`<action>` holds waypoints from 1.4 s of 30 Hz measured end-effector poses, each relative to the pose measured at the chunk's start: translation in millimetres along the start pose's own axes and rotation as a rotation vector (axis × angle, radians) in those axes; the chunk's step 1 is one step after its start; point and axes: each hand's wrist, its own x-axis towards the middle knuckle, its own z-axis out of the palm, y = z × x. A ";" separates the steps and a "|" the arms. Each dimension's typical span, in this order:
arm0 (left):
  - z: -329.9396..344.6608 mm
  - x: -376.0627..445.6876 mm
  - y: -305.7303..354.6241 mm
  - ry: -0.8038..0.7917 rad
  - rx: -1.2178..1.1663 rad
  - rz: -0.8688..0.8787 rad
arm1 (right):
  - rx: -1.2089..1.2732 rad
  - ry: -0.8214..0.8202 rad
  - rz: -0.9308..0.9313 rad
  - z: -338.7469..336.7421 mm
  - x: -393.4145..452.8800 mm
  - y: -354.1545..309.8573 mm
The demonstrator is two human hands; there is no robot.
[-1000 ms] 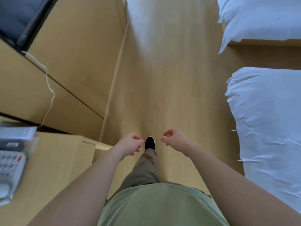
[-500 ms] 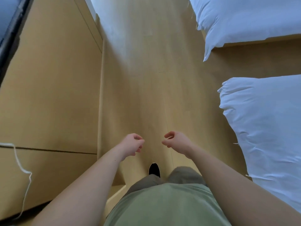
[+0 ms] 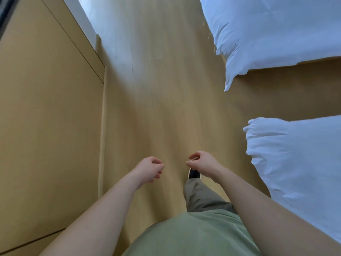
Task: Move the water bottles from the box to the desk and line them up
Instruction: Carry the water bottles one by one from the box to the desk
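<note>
Seemingly, the work with the bottles is not under way at this moment: no bottle, no box and no tabletop show in the head view, so where the bottles are cannot be told, nor how many are already lined up. Judging by this, every move from box to tabletop that remains is out of sight, and the person looks to be walking along the wooden floor [image 3: 156,89] between places.

Both hands are held out in front, near each other but apart. On the left hand [image 3: 148,168] the grip is loose, fingers hanging curled, nothing in it. On the right hand [image 3: 201,164] the grip is likewise slack and holds nothing.

By count: two hands, one shoe [image 3: 193,173] in view, two white duvets [image 3: 276,30] on the right, one wooden panel wall [image 3: 46,108] on the left, zero bottles.
</note>
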 end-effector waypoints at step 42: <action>-335.1 453.9 473.9 -0.101 0.101 0.073 | 0.117 0.089 0.077 -279.6 491.4 -427.6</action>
